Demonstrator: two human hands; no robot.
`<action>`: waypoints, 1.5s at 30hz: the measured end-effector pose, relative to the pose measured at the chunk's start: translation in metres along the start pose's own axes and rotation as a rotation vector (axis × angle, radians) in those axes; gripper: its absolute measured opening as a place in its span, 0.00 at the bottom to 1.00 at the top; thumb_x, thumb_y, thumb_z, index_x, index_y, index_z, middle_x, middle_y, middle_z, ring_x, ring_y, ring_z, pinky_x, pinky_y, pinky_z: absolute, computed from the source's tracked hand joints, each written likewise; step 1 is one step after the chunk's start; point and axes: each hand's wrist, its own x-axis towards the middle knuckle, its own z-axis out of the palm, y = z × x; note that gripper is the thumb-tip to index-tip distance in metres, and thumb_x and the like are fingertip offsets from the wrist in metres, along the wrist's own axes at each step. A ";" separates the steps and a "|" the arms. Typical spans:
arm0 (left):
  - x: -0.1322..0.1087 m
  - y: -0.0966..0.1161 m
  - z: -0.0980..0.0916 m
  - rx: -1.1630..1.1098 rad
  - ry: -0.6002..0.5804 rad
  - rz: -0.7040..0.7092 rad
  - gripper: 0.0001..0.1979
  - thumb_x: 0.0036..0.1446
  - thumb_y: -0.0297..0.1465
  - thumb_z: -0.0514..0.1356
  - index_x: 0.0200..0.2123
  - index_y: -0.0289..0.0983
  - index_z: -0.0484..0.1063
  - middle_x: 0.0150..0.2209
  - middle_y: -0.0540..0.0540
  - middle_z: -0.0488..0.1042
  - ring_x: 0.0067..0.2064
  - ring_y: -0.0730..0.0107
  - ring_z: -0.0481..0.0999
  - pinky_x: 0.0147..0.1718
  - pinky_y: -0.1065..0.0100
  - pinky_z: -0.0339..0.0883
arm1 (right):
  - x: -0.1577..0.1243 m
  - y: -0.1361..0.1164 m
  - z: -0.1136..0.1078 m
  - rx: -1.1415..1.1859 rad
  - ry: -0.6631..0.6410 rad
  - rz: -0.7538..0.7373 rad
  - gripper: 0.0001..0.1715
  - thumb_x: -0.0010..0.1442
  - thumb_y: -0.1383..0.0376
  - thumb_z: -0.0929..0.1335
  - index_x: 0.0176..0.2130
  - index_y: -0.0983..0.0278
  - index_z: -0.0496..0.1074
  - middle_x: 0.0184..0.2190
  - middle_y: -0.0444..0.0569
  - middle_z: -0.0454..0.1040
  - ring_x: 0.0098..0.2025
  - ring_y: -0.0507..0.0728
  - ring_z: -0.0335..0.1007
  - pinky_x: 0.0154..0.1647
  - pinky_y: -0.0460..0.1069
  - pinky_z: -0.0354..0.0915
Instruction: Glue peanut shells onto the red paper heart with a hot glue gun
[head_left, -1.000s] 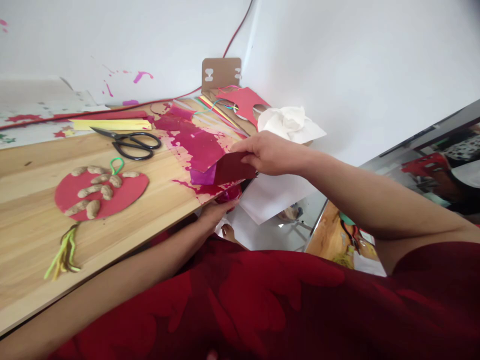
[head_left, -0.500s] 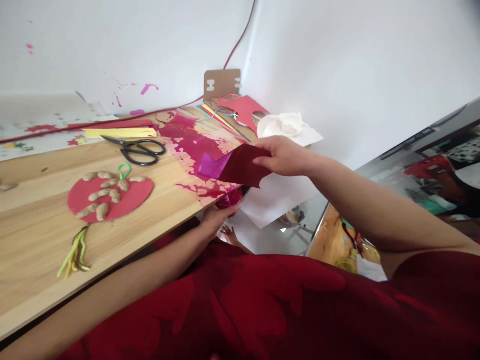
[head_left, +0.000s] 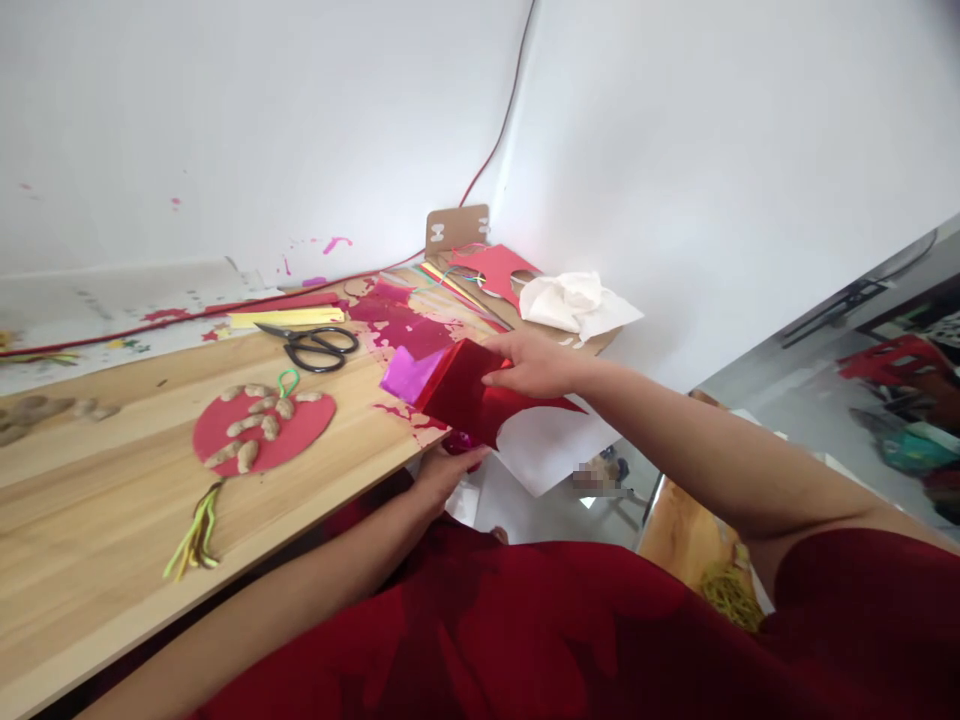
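My right hand [head_left: 536, 365] pinches a folded sheet of red paper [head_left: 461, 385] between thumb and fingers. Its far end is glossy purple and hangs over the magenta paint spill [head_left: 401, 325] near the table's edge. Just under that edge my left hand [head_left: 442, 475] is closed on a shiny magenta thing [head_left: 461, 441], mostly hidden by the paper and tabletop; its kind I cannot make out. To the left lies a red oval card [head_left: 304, 440] with several peanuts, a green loop and a yellow-green tassel [head_left: 196, 530].
Black-handled scissors [head_left: 321, 348] lie beside yellow paper strips [head_left: 289, 316]. At the back corner are a cut red card [head_left: 499, 268], crumpled white tissue [head_left: 574, 302] and a brown cardboard piece [head_left: 457, 230]. A red cable [head_left: 480, 175] runs along the wall. More peanuts [head_left: 34, 412] lie far left.
The view has shifted, so the table sits lower and further right. The red paper has tilted in my right hand, showing more of its brighter red face. The small hand below has mostly left view.
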 end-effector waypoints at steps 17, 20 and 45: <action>-0.005 0.004 0.001 -0.003 -0.048 0.037 0.26 0.36 0.35 0.77 0.41 0.34 0.75 0.35 0.43 0.80 0.33 0.67 0.78 0.34 0.67 0.71 | 0.012 -0.005 -0.021 -0.269 0.061 0.168 0.20 0.57 0.74 0.69 0.48 0.61 0.79 0.48 0.48 0.81 0.49 0.60 0.75 0.49 0.50 0.67; -0.006 0.004 0.001 -0.019 -0.048 0.049 0.29 0.36 0.34 0.77 0.44 0.35 0.75 0.39 0.43 0.81 0.36 0.65 0.79 0.36 0.66 0.73 | 0.013 -0.010 -0.016 -0.318 0.084 0.156 0.20 0.57 0.74 0.69 0.49 0.63 0.78 0.49 0.50 0.80 0.51 0.60 0.74 0.50 0.50 0.65; -0.041 0.031 0.014 0.022 -0.304 0.020 0.37 0.32 0.30 0.79 0.46 0.37 0.67 0.42 0.42 0.78 0.39 0.64 0.78 0.36 0.66 0.72 | -0.048 0.020 -0.027 0.674 0.505 0.538 0.13 0.54 0.78 0.70 0.38 0.64 0.74 0.32 0.47 0.81 0.35 0.56 0.78 0.42 0.51 0.75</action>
